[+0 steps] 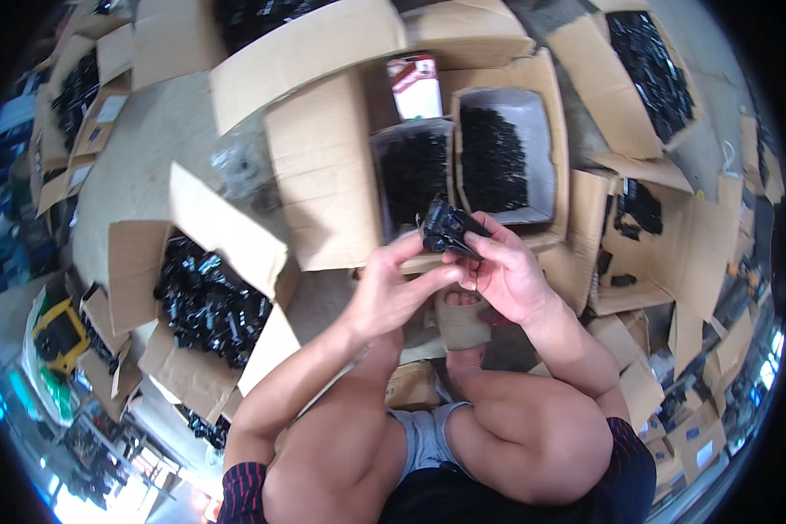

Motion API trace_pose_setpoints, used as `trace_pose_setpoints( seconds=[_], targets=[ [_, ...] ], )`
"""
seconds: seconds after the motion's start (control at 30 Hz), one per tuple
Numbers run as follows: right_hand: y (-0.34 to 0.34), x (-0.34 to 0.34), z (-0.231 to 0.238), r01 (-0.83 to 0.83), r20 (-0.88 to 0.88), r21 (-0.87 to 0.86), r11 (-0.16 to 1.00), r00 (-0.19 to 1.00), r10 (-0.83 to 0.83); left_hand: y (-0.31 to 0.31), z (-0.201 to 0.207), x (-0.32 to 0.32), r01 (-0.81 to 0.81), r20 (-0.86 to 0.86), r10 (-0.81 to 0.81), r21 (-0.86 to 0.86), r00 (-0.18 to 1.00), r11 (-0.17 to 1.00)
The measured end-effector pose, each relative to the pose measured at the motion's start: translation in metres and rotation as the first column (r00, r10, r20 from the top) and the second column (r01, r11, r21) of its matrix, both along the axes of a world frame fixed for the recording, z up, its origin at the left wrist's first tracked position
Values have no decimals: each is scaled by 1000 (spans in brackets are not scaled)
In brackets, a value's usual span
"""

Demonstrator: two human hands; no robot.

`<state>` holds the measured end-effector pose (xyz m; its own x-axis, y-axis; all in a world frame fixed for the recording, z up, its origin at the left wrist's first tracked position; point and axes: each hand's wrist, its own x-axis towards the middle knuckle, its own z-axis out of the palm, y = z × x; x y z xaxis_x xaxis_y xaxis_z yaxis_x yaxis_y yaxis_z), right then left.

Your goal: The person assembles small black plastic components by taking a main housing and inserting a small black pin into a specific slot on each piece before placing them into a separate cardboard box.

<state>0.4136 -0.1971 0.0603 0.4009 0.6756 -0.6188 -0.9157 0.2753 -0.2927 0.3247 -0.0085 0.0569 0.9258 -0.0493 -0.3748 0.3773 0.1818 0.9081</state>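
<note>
In front of my knees, my right hand (508, 272) grips a glossy black plastic part (448, 229) between thumb and fingers. My left hand (391, 288) meets the part's left side, its index finger at the edge and its thumb just below. The part's exact kind cannot be made out. Right beyond the hands stands an open cardboard box (323, 188). Inside it are two grey-lined trays: a left tray (453, 140) and a right tray (540, 188), both holding many small black pieces.
An open carton (135, 271) of shiny black parts stands at the left. To the right, another carton (651, 301) holds a few black pieces. A red and white packet (416, 92) leans inside the middle box. Clear plastic bags (238, 170) lie on the floor.
</note>
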Motion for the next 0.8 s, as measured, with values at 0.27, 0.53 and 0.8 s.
trace_pose_setpoints(
  seconds=[0.27,0.53,0.8],
  targets=[
    [34,-19,-11,-53,361,-368,928,912,195,-3,0,-7,-512,-124,501,-313,857,800],
    [31,-19,-2,284,837,-474,834,439,326,17,7,-2,-436,-210,397,-194,893,879],
    [35,-8,-4,411,886,-396,822,-64,459,20,1,-8,-449,-372,312,-377,874,810]
  ],
)
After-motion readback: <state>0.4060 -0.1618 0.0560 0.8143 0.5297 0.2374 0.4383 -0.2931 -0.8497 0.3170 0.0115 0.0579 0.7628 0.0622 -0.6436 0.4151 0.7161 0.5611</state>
